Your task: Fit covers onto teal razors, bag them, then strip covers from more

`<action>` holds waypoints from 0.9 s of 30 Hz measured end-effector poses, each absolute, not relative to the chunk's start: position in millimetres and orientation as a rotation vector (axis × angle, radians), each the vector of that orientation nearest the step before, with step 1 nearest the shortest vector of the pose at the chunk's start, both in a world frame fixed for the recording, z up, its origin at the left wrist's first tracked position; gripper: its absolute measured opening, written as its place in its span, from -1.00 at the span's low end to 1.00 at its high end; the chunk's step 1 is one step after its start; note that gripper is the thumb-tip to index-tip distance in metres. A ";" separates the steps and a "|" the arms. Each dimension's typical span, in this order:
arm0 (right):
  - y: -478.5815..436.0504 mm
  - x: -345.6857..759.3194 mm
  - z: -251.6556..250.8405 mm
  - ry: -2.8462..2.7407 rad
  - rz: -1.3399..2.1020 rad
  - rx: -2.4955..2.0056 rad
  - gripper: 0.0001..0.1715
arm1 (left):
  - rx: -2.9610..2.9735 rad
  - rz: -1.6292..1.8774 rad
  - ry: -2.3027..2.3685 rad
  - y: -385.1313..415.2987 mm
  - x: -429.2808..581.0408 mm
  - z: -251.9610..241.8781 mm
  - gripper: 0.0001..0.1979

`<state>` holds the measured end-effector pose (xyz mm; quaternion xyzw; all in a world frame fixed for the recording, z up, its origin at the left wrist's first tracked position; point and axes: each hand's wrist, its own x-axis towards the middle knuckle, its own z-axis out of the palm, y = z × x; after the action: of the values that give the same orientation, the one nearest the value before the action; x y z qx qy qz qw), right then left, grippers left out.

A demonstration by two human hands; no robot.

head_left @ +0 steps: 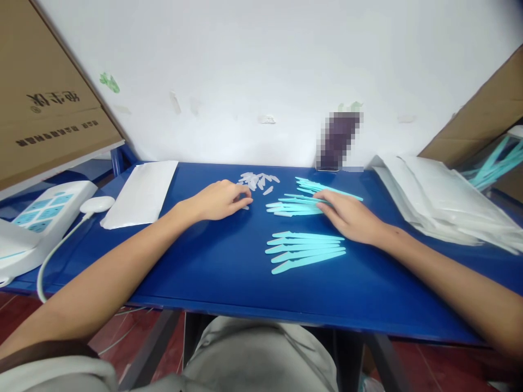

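We see left hand pinched at clear caps, hold unclear; right hand flat on teal sticks; lower-centre row looks done, upper piles remain

A glossy blue tabletop bears fanned rows of slim turquoise plastic sticks and a small heap of clear plastic caps. A flat white paper bag lies left, stacked translucent plastic sleeves right.

Three clusters of teal razors around the right hand, the nearest holding five; one heap of clear caps.
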<state>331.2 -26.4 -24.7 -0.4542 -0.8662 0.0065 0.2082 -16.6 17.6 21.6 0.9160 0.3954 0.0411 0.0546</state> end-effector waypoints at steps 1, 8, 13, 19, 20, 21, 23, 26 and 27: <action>-26.6 331.1 -24.5 -2.413 0.012 -1.258 -0.64 | 2.781 0.113 1.228 18.9 -19.1 22.8 -0.62; -29.1 327.9 -22.2 -2.423 0.014 -1.219 -0.66 | 2.858 0.126 0.991 30.1 -28.8 17.8 -0.71; -29.3 326.2 -22.3 -2.414 0.035 -1.202 -0.67 | 2.903 0.218 0.948 22.6 -18.0 7.7 -0.76; -32.3 325.3 -21.6 -2.399 0.044 -1.214 -0.67 | 2.987 0.296 1.017 10.2 -5.0 1.7 -0.77; -32.9 325.2 -21.4 -2.397 0.039 -1.215 -0.67 | 2.983 0.327 1.036 9.9 -4.3 2.2 -0.78; -33.4 325.1 -21.2 -2.395 0.033 -1.215 -0.68 | 2.976 0.375 1.048 10.0 -3.8 2.6 -0.79; -34.1 324.7 -20.9 -2.387 0.022 -1.209 -0.69 | 2.949 0.514 1.039 11.0 -3.3 2.5 -0.79; -34.4 324.1 -20.6 -2.378 0.020 -1.189 -0.71 | 2.844 0.713 0.997 12.1 -1.5 -0.7 -0.77; -34.5 324.0 -20.5 -2.376 0.020 -1.181 -0.71 | 2.793 0.758 0.996 12.1 -0.3 -2.5 -0.78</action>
<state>324.0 -34.5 -20.5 -0.4320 -0.8689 0.0073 0.2417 -0.3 12.1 -2.5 0.9118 0.3253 0.2475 0.0402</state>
